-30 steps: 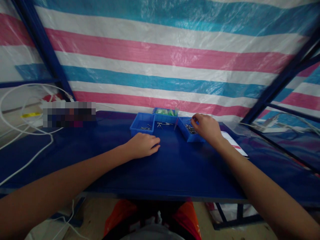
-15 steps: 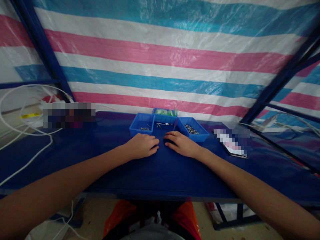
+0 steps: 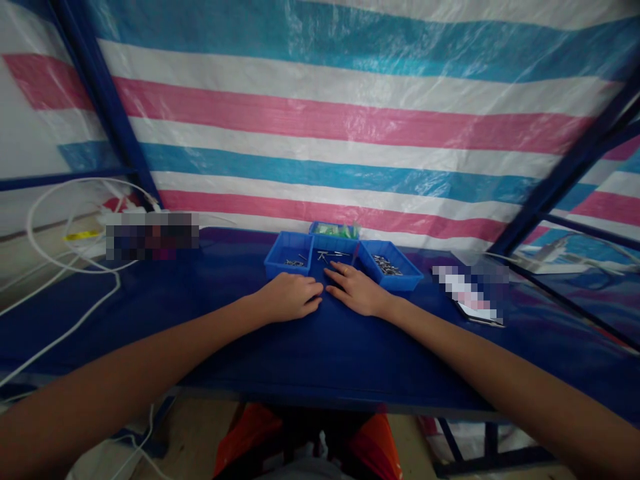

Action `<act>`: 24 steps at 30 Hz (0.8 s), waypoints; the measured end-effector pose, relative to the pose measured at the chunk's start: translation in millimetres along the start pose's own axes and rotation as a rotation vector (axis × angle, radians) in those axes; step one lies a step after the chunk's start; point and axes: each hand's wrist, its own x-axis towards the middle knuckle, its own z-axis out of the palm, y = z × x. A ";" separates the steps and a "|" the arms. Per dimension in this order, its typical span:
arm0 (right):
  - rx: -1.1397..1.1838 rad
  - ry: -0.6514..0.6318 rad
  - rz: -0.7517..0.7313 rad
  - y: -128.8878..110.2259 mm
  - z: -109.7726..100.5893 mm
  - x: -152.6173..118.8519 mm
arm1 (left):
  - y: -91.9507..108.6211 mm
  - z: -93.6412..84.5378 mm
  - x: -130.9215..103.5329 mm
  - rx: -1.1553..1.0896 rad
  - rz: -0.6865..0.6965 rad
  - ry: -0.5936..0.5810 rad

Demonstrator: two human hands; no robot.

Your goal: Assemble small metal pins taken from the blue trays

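My left hand (image 3: 293, 297) rests on the blue tabletop in front of the left blue bin (image 3: 273, 261), its fingers slightly bent and the thumb apart, with nothing visible in it. Close beside it, my right hand (image 3: 359, 291) lies with fingers spread on the table, a ring on one finger. That hand is nearest the right blue bin (image 3: 413, 275), which holds a heap of small metal parts (image 3: 386, 265). Several small metal pieces (image 3: 295, 263) lie in the left bin. Between the bins, thin metal pieces (image 3: 327, 254) sit just beyond my fingertips.
Behind stands another blue bin (image 3: 357, 231) with green-and-clear plastic packets (image 3: 336, 231). A phone-like flat object (image 3: 475, 315), partly blurred, lies at the right. White cables (image 3: 95, 312) loop over the left side. A striped plastic sheet (image 3: 325, 120) hangs behind blue frame posts (image 3: 103, 100).
The view has shifted slightly, so everything sits a little lower and further right. My right hand has come closer to my left, its fingers more spread.
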 end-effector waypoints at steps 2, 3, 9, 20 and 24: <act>-0.030 -0.021 -0.008 0.8 0.3 7.3 | 0.1 -0.2 -0.2 0.002 0.001 -0.001; -0.045 -0.030 -0.007 0.9 0.7 12.1 | 0.1 -0.4 -0.2 0.000 0.000 -0.002; -0.078 -0.015 -0.026 -3.9 -0.4 32.1 | 0.0 -2.6 -1.0 -0.022 0.015 -0.008; -0.034 -0.063 -0.284 -27.8 -37.3 -13.9 | 3.3 2.1 -1.4 0.002 -0.031 0.022; 0.126 0.011 -0.358 -32.4 -34.9 -20.6 | 1.7 4.6 -0.3 -0.028 0.031 0.032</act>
